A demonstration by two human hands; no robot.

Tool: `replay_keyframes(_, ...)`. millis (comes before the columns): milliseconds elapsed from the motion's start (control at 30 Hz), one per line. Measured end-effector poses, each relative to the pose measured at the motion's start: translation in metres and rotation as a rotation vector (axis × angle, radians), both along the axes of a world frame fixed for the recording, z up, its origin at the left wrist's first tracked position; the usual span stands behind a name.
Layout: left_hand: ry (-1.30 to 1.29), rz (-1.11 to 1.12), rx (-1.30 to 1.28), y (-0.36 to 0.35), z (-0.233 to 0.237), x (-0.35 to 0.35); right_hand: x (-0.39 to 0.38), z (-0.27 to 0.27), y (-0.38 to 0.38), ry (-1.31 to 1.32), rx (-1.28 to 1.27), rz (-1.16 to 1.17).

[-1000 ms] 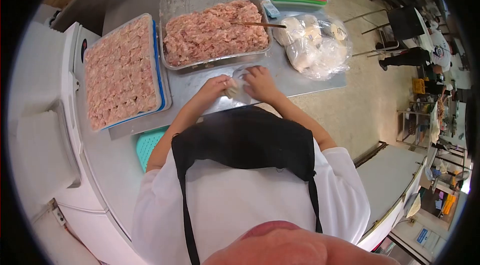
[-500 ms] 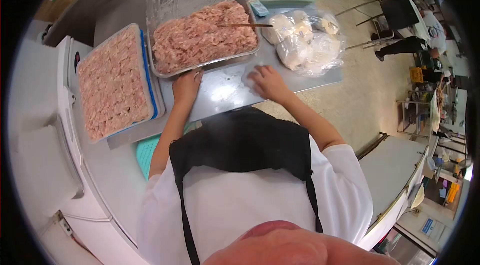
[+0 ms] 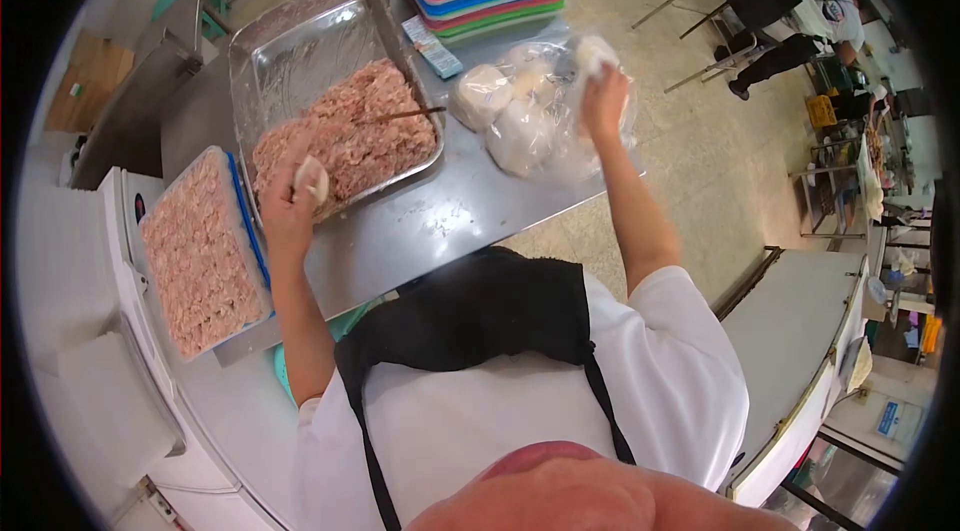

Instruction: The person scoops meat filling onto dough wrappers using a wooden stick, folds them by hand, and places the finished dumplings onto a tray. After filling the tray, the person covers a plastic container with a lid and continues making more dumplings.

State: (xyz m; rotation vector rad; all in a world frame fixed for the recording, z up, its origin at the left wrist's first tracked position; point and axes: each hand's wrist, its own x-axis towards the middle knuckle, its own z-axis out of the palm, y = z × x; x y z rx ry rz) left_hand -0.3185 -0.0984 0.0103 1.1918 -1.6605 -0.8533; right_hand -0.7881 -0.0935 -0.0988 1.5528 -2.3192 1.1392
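Left hand (image 3: 290, 203) is clenched on a small pale folded dough piece (image 3: 313, 180), which it holds at the near rim of the rectangular steel tray (image 3: 300, 41), touching or just above the pink minced meat (image 3: 375, 141); which of the two cannot be told. Right hand (image 3: 606, 99) is raised well apart from it, on the far right of the steel bench (image 3: 440, 221), and grasps a white soft piece (image 3: 595, 53) above the clear plastic bag of round pale dough stacks (image 3: 515, 126). A thin wooden stick (image 3: 402, 115) lies on the meat between the two hands. Its long axis runs across the tray, its free end points toward the bag, and the left hand is the nearer one. A blue-edged tray of packed pale pink pieces (image 3: 200, 251) lies left of the left hand and closer to the body, long axis running away from the person. Whether the folded piece contains filling is hidden by the fingers. Whether the white piece is a loose sheet or a fold of the bag cannot be made out. A black apron (image 3: 470, 311) covers the near bench edge.
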Motion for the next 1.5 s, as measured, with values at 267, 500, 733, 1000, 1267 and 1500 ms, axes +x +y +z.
replay_keyframes(267, -0.098, 0.096, 0.074, -0.010, 0.001, -0.014, 0.031, 0.021, 0.066, -0.063, 0.441, 0.750)
replay_keyframes(500, 0.040, 0.160, 0.044, -0.009, -0.016, -0.022, -0.003, 0.041, -0.006, 0.262, 0.573, 0.509)
replay_keyframes(733, 0.062, 0.190, 0.037, 0.005, -0.022, -0.038, -0.056, 0.000, -0.049, -0.346, 0.575, 0.612)
replay_keyframes(1000, 0.045, 0.206, 0.111, 0.025, -0.035, -0.030, -0.087, 0.095, -0.013, -0.093, 0.531, 0.291)
replay_keyframes(1267, 0.046, 0.192, 0.098, 0.032, -0.037, -0.028, -0.115, -0.039, -0.022, -0.579, 0.357, 0.020)
replay_keyframes(1500, 0.022, 0.255, 0.094, 0.043, -0.033, -0.017, -0.043, -0.030, -0.024, -0.263, 0.214, 0.168)
